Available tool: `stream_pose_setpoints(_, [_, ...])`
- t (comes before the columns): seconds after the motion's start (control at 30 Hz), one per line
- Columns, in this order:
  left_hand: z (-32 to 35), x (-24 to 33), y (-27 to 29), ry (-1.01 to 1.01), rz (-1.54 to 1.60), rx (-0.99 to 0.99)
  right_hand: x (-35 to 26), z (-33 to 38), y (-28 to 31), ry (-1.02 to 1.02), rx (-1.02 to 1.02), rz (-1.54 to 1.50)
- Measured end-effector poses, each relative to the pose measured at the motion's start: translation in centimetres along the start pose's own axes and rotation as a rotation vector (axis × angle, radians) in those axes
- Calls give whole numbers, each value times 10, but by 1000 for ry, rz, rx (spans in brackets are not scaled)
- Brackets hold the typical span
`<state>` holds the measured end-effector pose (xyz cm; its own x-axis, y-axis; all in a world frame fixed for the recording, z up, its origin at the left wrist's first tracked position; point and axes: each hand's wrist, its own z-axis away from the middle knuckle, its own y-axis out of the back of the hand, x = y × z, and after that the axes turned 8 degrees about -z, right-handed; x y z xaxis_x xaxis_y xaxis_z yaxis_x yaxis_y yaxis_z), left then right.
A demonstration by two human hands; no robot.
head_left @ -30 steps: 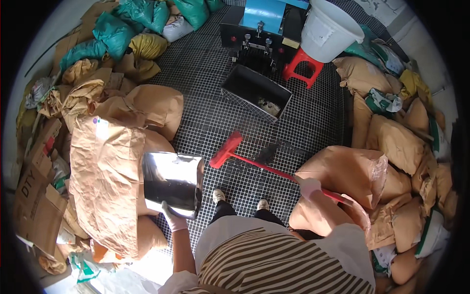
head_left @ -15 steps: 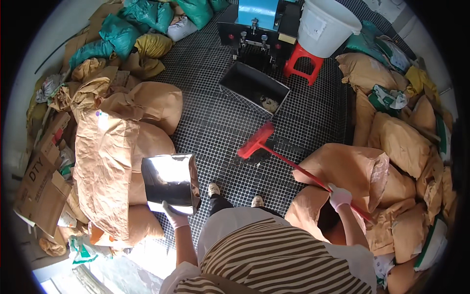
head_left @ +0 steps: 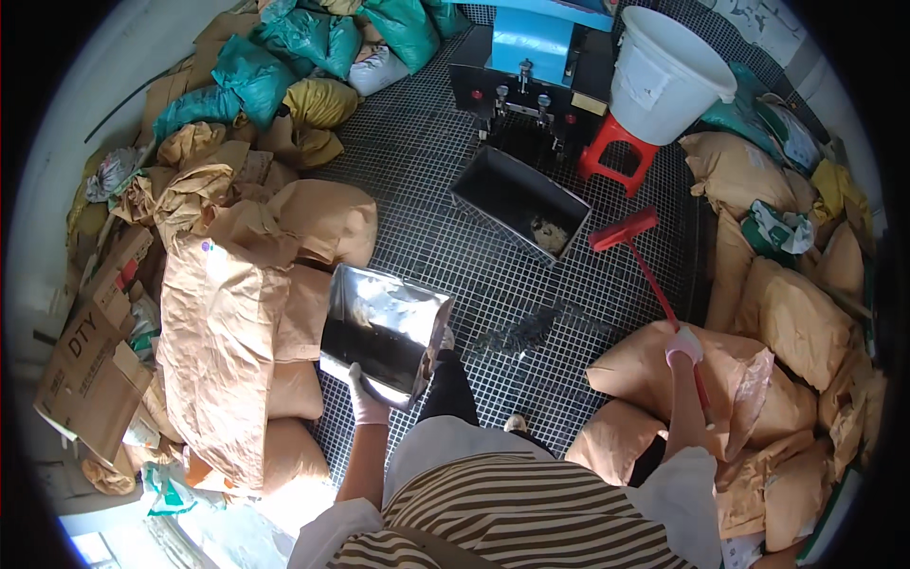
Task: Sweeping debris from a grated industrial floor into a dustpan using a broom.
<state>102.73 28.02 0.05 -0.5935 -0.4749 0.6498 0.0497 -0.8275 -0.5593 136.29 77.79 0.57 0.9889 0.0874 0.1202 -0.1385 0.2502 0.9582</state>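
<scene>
My gloved left hand [head_left: 368, 398] is closed on the near edge of a shiny metal dustpan [head_left: 384, 322], box-shaped with an open side, held above the floor at left of centre. Gloved too, my right hand [head_left: 684, 345] is wrapped round the red handle of a broom [head_left: 623, 229]. The broom's red head is at the right, near the legs of a red stool, and seems raised off the floor. Between dustpan and broom, a patch of dark sweepings [head_left: 521, 330] lies on the black grid mat [head_left: 408, 190].
A black rectangular bin [head_left: 519, 201] with some pale material inside sits before a blue and black machine [head_left: 531, 57]. A white bucket [head_left: 668, 81] rests on the red stool [head_left: 618, 156]. Brown paper sacks [head_left: 223, 351] line the left; more sacks [head_left: 791, 308] crowd the right.
The broom head has swung right and away from the sweepings, uncovering them. My right hand has moved farther out. The dustpan has shifted right, toward the sweepings, and tilted.
</scene>
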Motion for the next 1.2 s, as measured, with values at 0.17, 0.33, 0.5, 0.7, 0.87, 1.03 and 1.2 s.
stream_pose_setpoints(0.17, [-82, 35, -2, 83, 11, -13, -122, -41, 5, -85, -132, -32])
stream_pose_setpoints(0.33, [-161, 80, -9, 143, -24, -14, -203, -51, 25, -73, -131, -13])
stream_pose_setpoints(0.5, [-214, 111, -22, 173, -53, 13, -230, -23, 47, -28, -124, -17])
stream_pose_setpoints(0.7, [-251, 126, -43, 159, -102, 50, -296, 8, 66, 60, -186, -78])
stream_pose_setpoints(0.87, [-266, 140, -39, 140, -124, 34, -334, 16, 79, 109, -260, -77])
stream_pose_setpoints(1.03, [-272, 153, -18, 122, -150, 65, -300, -9, 77, 173, -274, -61])
stream_pose_setpoints(1.2, [-271, 151, -7, 162, -117, 88, -278, -7, 98, 216, -325, -1])
